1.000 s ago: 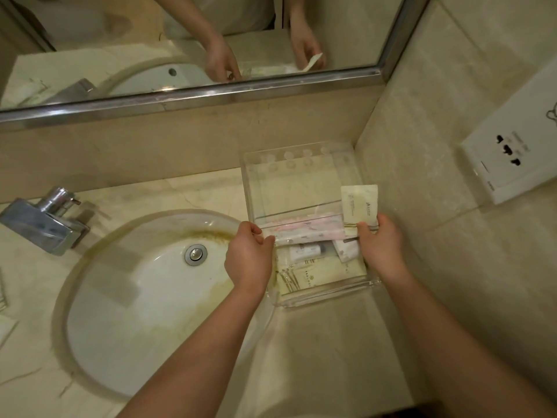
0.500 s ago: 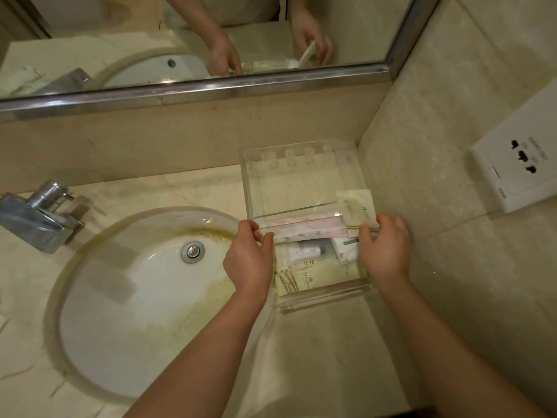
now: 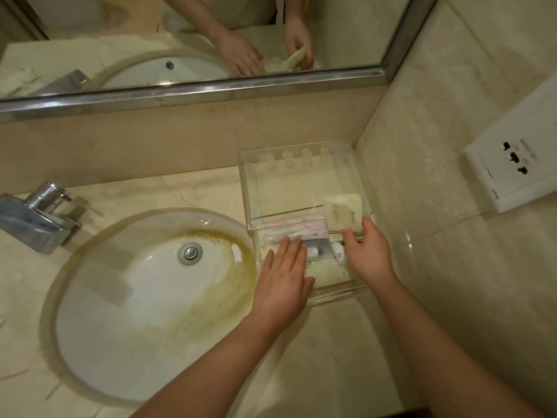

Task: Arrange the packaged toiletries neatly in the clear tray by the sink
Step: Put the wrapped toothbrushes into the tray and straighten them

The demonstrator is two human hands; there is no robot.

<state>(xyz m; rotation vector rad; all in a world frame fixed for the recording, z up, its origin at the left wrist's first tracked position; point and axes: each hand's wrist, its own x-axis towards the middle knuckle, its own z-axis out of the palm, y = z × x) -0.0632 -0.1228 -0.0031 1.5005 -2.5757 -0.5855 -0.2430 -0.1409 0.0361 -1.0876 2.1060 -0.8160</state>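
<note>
Clear tray (image 3: pixel 286 188) on the table (image 3: pixel 331 342), right of the sink (image 3: pixel 150 297). Our left hand (image 3: pixel 284 276) lies flat, fingers straight, on packets (image 3: pixel 313 251) in its near half; our right hand (image 3: pixel 367 251) pinches a cream sachet (image 3: pixel 343 214).

Both bare arms are stretching up from the bottom of the frame to the middle. The left hand (image 3: pixel 283 282) is lying flat, palm down, fingers straight. The right hand (image 3: pixel 370 254) is curling its fingers, pinching a cream packet (image 3: pixel 343 212).
</note>
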